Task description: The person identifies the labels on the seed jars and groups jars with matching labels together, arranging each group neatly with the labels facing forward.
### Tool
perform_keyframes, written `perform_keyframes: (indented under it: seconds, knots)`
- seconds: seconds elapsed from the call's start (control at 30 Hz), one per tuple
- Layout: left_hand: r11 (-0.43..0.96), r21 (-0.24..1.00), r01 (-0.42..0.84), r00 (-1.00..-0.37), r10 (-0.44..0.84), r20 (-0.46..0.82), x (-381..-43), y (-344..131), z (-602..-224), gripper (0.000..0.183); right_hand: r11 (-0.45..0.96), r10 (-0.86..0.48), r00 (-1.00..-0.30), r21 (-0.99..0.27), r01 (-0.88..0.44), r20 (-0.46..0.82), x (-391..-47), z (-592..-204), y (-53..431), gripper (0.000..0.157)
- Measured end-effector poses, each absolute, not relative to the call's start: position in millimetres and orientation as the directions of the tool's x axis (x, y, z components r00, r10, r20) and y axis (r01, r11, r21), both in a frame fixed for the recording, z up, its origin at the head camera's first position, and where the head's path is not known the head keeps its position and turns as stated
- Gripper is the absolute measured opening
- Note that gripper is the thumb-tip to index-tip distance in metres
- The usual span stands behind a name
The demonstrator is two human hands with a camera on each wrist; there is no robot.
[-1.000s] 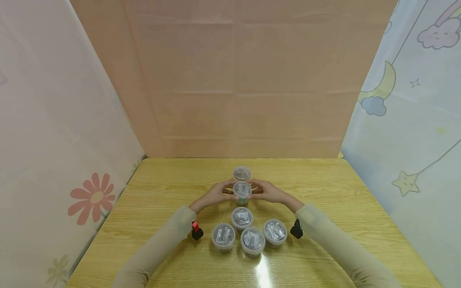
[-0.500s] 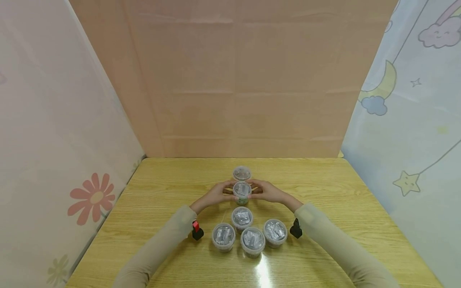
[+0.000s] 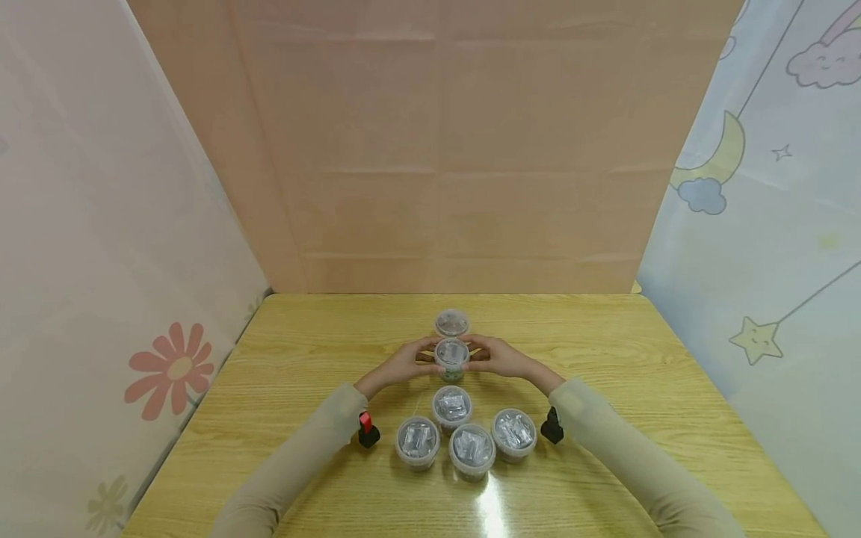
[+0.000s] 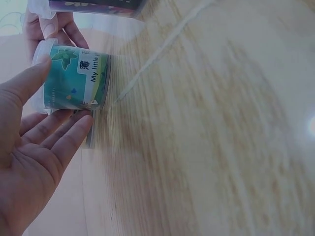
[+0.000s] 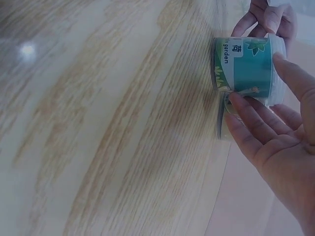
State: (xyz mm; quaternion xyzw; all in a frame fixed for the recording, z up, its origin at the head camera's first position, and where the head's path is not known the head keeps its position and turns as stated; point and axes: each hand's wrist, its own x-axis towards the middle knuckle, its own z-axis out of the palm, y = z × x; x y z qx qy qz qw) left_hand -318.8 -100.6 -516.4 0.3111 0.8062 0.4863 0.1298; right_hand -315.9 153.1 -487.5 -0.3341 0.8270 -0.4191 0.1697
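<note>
Between my two hands stands an upright lidded plastic tub (image 3: 452,353), with foil-like packets showing through its clear lid. In the left wrist view the tub (image 4: 74,78) has a teal label with a leaf picture and "My little" printed on it. My left hand (image 3: 402,364) holds its left side, thumb at the lid rim and fingers around the far side. From the right, my right hand (image 3: 504,359) grips it the same way, and the thumb lies along the lid edge in the right wrist view. Directly behind it stands another clear-lidded tub (image 3: 451,323).
Nearer me are more lidded tubs: one in line with the held tub (image 3: 452,404), then a left tub (image 3: 418,439), a front tub (image 3: 472,448) and a right tub (image 3: 514,430). The wooden table (image 3: 323,329) meets a plain backdrop (image 3: 437,187) and printed side walls.
</note>
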Motion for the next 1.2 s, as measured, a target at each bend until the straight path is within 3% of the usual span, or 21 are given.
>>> perform_keyframes:
  seconds: [0.37, 0.63, 1.2]
  knots:
    - [0.306, 0.872, 0.381, -0.748, 0.656, 0.097, -303, -100, -491, 0.059, 0.434, -0.681, -0.733, -0.812, -0.39, -0.012, -316, -487, 153, 0.061]
    - [0.299, 0.889, 0.346, -0.773, 0.629, 0.089, -315, -103, -512, 0.064, 0.406, -0.684, -0.729, -0.812, -0.419, 0.034, -312, -485, 155, 0.061]
    - [0.354, 0.87, 0.345, -0.833, 0.543, 0.11, -310, -114, -506, 0.06, 0.412, -0.676, -0.731, -0.772, -0.485, 0.098, -304, -473, 169, 0.057]
